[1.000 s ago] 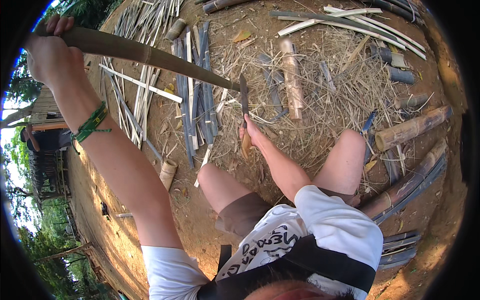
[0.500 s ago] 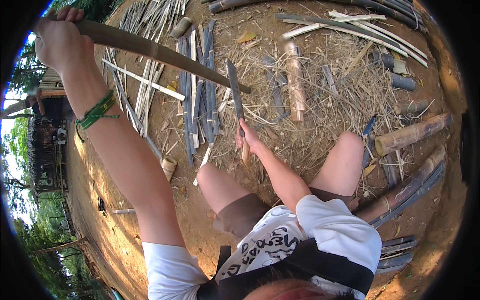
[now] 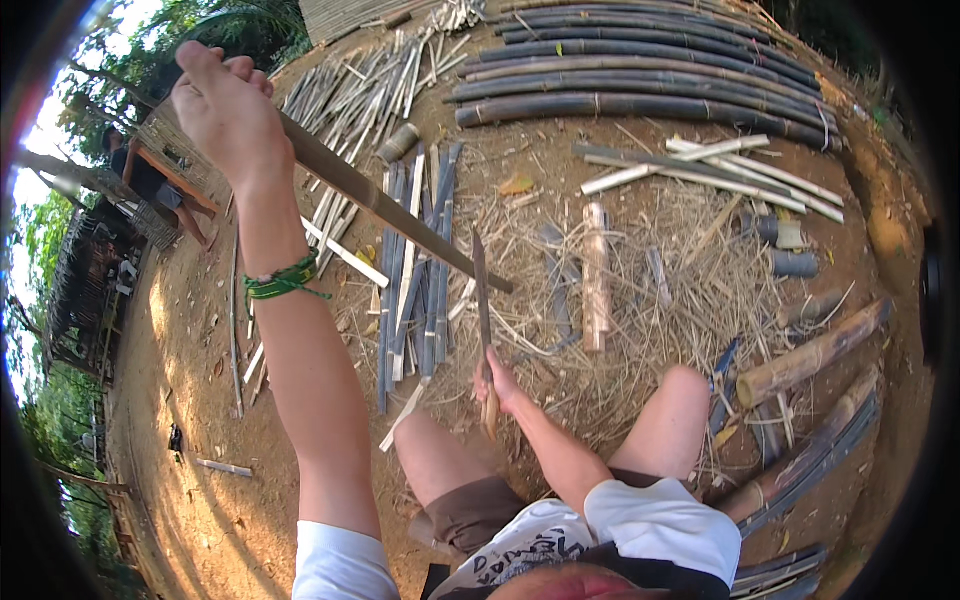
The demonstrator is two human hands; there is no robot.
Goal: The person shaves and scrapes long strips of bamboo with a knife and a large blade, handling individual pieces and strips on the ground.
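Note:
Raised at the upper left, my left hand [image 3: 232, 118] is closed round one end of a long split bamboo strip [image 3: 385, 208]. The strip slants down to the right, its far end hanging over the shavings. In front of my knees, my right hand [image 3: 500, 383] grips the wooden handle of a long-bladed knife [image 3: 481, 300]. The blade points up and away from me and crosses the strip near its lower end; whether they touch I cannot tell. Beyond the blade a short peeled bamboo piece [image 3: 596, 275] lies among the shavings.
Split strips [image 3: 415, 290] lie left of the shavings [image 3: 670, 290]. Dark bamboo poles [image 3: 640, 105] are lined up at the back, with pale strips [image 3: 715, 165] before them. Cut bamboo sections [image 3: 815, 352] lie at right. A person [image 3: 160, 185] stands far left near a thatched shelter [image 3: 85, 280].
The view has tilted up, showing more poles at the back and the other person. My left hand, still on the strip, appears farther right; the knife stays close to the strip's lower end.

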